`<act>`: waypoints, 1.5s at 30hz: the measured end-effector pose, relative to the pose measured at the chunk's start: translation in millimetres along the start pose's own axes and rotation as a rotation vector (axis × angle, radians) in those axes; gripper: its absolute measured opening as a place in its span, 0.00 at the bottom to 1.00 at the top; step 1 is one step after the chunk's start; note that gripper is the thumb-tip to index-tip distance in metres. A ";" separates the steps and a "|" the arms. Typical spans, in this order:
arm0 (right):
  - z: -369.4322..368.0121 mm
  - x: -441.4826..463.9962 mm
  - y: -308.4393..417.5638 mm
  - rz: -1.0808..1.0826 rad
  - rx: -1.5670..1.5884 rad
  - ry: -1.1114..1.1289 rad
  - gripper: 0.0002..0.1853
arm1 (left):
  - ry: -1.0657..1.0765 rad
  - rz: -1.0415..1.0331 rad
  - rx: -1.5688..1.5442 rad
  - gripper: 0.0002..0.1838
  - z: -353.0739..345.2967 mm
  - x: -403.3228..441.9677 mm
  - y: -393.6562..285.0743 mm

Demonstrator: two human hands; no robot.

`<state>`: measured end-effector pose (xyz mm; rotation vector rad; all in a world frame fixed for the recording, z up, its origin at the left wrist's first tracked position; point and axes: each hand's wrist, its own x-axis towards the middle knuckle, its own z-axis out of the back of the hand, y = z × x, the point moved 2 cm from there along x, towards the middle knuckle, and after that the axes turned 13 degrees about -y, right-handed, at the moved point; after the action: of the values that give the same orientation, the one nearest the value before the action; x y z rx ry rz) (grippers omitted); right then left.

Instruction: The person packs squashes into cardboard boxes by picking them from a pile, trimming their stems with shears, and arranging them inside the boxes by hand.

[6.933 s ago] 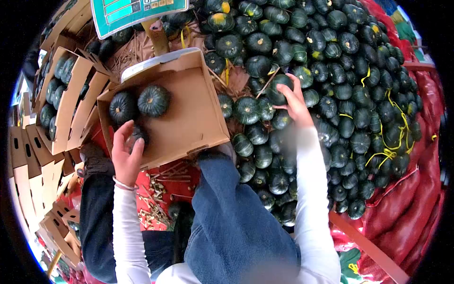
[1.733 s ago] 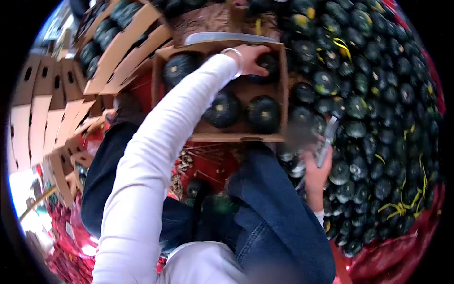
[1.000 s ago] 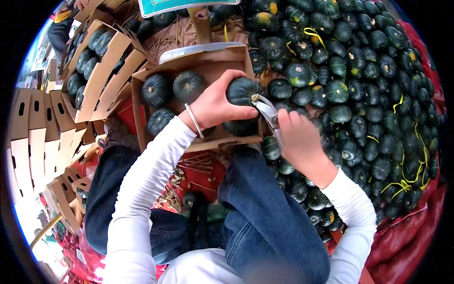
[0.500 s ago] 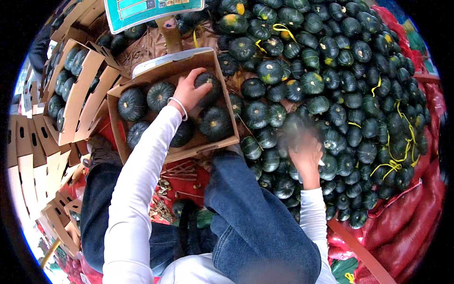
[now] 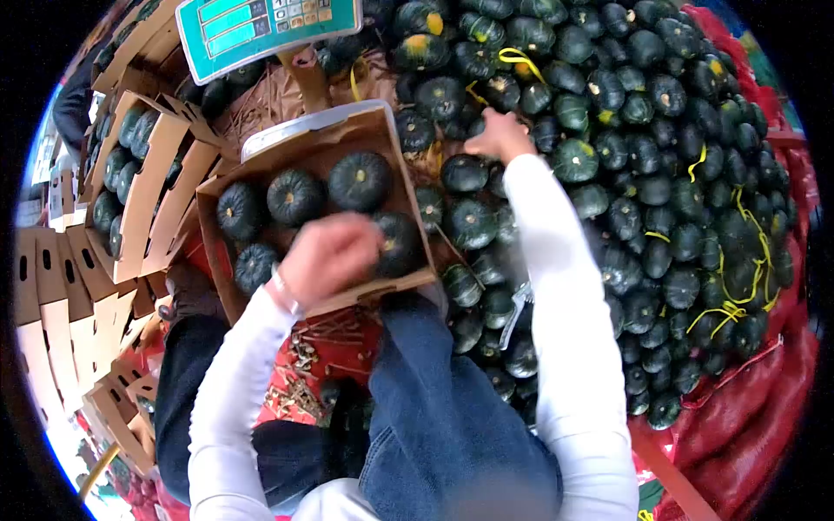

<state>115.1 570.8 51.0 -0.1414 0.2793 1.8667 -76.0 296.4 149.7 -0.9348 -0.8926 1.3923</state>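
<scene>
My left hand (image 5: 334, 260) is smeared by motion above the front part of an open cardboard box (image 5: 228, 276). It is closest to a dark green squash (image 5: 400, 245) at the box's right side; whether its fingers grip anything is unclear. Other squashes sit in the box, among them a round one (image 5: 359, 181) at the back right. Over the heap of squashes (image 5: 643, 174), my right hand (image 5: 504, 136) has its fingers spread, just behind a squash (image 5: 465, 173), and no object shows in it.
Behind the box stands a scale with a green display panel (image 5: 269, 30). Stacked cartons (image 5: 143, 195) line the left, some holding squashes. A narrow pale object (image 5: 516, 314) lies on the heap beside my right forearm. Red mesh sacks (image 5: 738, 417) border the right side.
My left hand has come off the back-right squash and moved toward the box's front. My right hand has left the blurred squash it was at and moved farther back and left over the heap.
</scene>
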 end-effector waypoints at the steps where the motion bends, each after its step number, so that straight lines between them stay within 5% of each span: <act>1: -24.8 29.1 -24.7 0.040 0.250 0.073 0.42 | 0.236 0.056 -0.024 0.10 9.3 -16.4 -7.9; 2: -12.1 14.4 -26.3 -0.057 0.621 0.201 0.41 | 0.471 0.115 -0.033 0.11 18.9 -33.8 -15.6; 4: 3.6 -20.9 -28.0 -0.173 1.278 0.438 0.37 | 0.590 0.306 0.052 0.11 36.7 -56.4 -16.1; 6: 6.3 -60.2 -25.5 -0.228 1.796 0.653 0.31 | -0.051 0.250 0.271 0.14 51.0 -44.2 16.9; 7: 0.9 -72.0 -27.7 -0.171 1.948 0.745 0.31 | -0.245 -0.098 0.558 0.19 61.9 -32.0 46.1; 10: -9.7 -94.1 -32.7 -0.316 2.088 0.737 0.31 | -0.313 0.003 1.021 0.37 49.8 5.4 89.2; 13: -26.3 -98.3 -45.6 -0.695 2.052 0.275 0.28 | -0.119 0.457 1.111 0.42 38.6 47.9 67.4; 15: -49.2 -100.5 -65.5 -0.877 2.265 0.106 0.31 | -0.234 0.392 0.989 0.46 45.5 52.1 84.3; 17: -40.9 -130.6 -67.9 -0.766 2.080 -0.208 0.32 | -0.393 0.371 0.235 0.38 68.5 39.8 111.0; 18: -42.9 -144.8 -78.5 -0.553 1.929 -0.216 0.30 | -0.433 0.565 -0.412 0.34 72.5 29.4 107.3; 19: -33.5 -157.9 -76.1 -0.512 1.927 -0.153 0.25 | -0.431 0.484 -0.846 0.31 73.8 15.3 82.6; 23: -16.7 -186.7 -55.8 -0.510 1.702 -0.035 0.18 | -0.219 0.146 -1.487 0.39 59.5 -11.7 48.2; 27: -5.7 -197.5 -18.2 -0.400 1.721 0.008 0.15 | -0.250 0.194 -1.850 0.39 49.0 -29.2 41.7; 32: 28.6 -208.6 18.2 -0.231 1.666 0.060 0.15 | -0.380 -0.029 -1.849 0.30 60.1 -74.8 19.5; 36: 90.5 -220.3 22.8 -0.019 1.478 0.061 0.21 | -0.472 0.066 -2.152 0.47 34.3 -151.6 -15.2; 39: 135.4 -240.6 41.6 0.156 1.277 0.082 0.25 | -0.484 -0.055 -1.750 0.41 2.2 -222.2 -67.4; 42: 134.6 -241.7 87.9 0.359 1.132 0.392 0.23 | -0.440 0.242 -1.714 0.29 -32.1 -304.0 -102.3; 45: 137.3 -288.7 163.5 0.561 0.968 0.539 0.22 | -0.612 0.360 -1.226 0.28 -51.4 -342.7 -116.6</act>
<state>55.0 293.9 271.5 0.1222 1.6878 1.9874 17.4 -43.0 248.3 -1.6447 -2.2567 1.3920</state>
